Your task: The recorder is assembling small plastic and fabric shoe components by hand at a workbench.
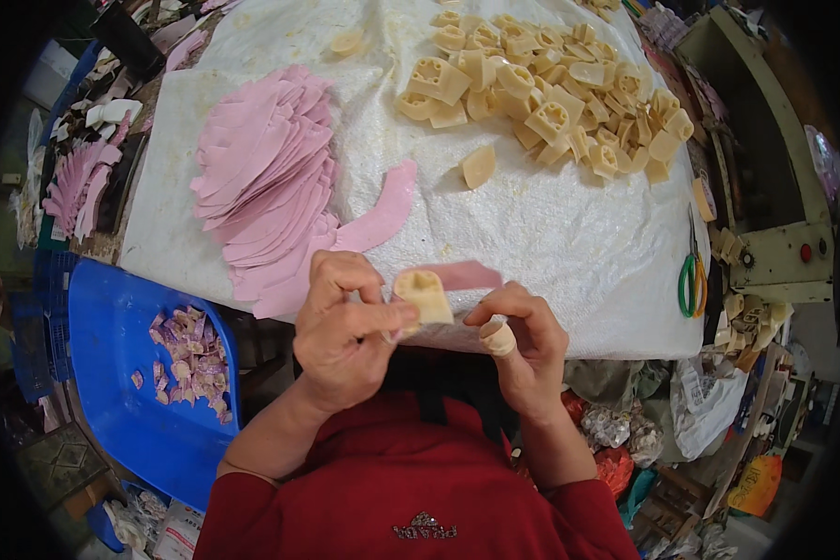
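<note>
Presently, your left hand (341, 322) is closed on a cream block (426, 301), pinching it between thumb and fingers above the near edge of the sheet (495, 224). The block is held with its hollowed face partly showing. A pink strip (471, 274) extends from behind it to the right, toward your other hand; whether the two are joined cannot be told.

Your right hand (527, 350) is apart from the left, just beside the strip's free end. Its index finger is bent, the thumb wears a pale cover (497, 339), and a small gap shows between the two tips. Nothing is seen gripped there; contact with the strip cannot be confirmed.

Beyond your left hand, a pink stack (266, 177) lies fanned out on the sheet, with one loose piece (383, 213) curving away at its right side. The cream pile (551, 93) occupies the far right, blocks lying at mixed angles. One single block (477, 167) lies near the pile, on your side of it. Scissors (692, 280) with green and orange handles are at the sheet's right edge. To your lower left, a blue tub (112, 411) contains patterned scraps (191, 359).
</note>
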A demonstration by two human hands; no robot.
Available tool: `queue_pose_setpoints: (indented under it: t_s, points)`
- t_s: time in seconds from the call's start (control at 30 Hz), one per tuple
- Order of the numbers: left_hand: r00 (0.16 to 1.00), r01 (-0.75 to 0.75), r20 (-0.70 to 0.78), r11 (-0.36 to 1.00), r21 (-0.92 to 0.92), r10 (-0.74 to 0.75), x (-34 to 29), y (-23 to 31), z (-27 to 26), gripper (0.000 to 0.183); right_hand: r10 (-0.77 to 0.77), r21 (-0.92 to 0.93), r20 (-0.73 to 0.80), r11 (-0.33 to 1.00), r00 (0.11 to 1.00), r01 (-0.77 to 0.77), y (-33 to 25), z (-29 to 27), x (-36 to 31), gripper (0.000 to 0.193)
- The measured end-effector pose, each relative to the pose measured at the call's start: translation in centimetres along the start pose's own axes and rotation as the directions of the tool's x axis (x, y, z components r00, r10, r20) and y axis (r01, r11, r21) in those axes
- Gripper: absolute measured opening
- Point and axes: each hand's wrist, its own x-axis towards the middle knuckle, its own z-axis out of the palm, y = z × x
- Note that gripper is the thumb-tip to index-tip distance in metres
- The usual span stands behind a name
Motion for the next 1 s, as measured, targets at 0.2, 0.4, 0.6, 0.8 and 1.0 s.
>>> queue_pose_setpoints:
  t_s: [0.2, 0.4, 0.6, 0.8, 1.0]
  points:
    - [0.986, 0.041, 0.164, 0.949, -0.312, 0.011, -0.7, 0.5, 1.2, 0.024, 0.226, 0.476, -0.161, 0.87, 0.961, -0.125, -0.9, 2.6, -0.8, 0.03]
    - [0.947, -0.225, 0.254, 0.97, 0.091, 0.196, -0.1, 1.2, 1.3, 0.017, 0.295, 0.532, -0.096, 0.823, 0.951, -0.201, -1.7, 1.6, -1.4, 0.027]
    - [0.924, -0.306, 0.334, 0.884, 0.354, 0.186, 0.2, 2.1, 2.3, 0.014, 0.25, 0.354, -0.085, 0.913, 0.965, -0.205, -1.7, 1.8, -1.3, 0.026]
    - [0.939, -0.172, 0.339, 0.928, 0.331, 0.053, 0.6, 1.8, 2.2, 0.016, 0.199, 0.032, -0.001, 0.979, 0.98, -0.199, -1.9, 0.8, -0.3, 0.032]
    - [0.941, 0.172, 0.315, 0.975, -0.141, -0.12, -0.2, 1.1, 1.4, 0.022, 0.314, 0.27, 0.218, 0.891, 0.924, -0.366, -0.4, -2.3, 2.0, 0.033]
